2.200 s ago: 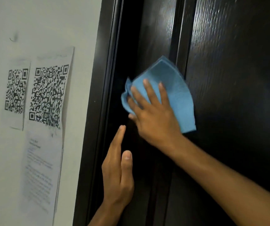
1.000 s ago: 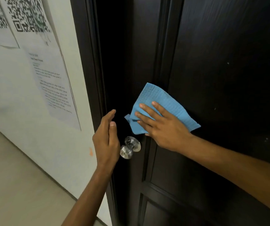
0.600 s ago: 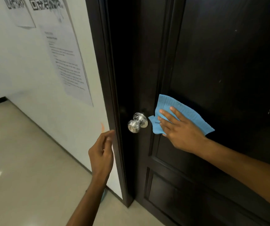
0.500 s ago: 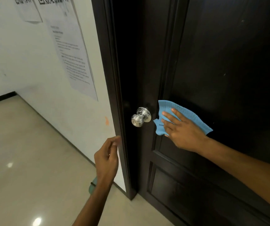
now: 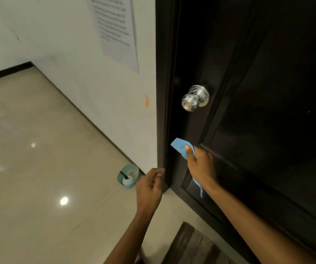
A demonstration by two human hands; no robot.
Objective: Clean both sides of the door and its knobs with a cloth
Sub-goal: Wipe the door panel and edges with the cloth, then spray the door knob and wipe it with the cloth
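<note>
Showing bunched blue cloth (image 5: 182, 148) in right hand (image 5: 201, 166) below knob (image 5: 195, 98).

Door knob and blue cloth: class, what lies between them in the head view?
Only bare dark door separates the knob from the cloth held by the right hand below it.

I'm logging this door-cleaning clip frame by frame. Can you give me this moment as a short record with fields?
right hand: grips the blue cloth against the dark door, below the knob
left hand: loosely curled, holds nothing, near the door frame
knob: silver, untouched
floor: a teal cup stands by the wall
wall: a printed sheet hangs on it
</note>
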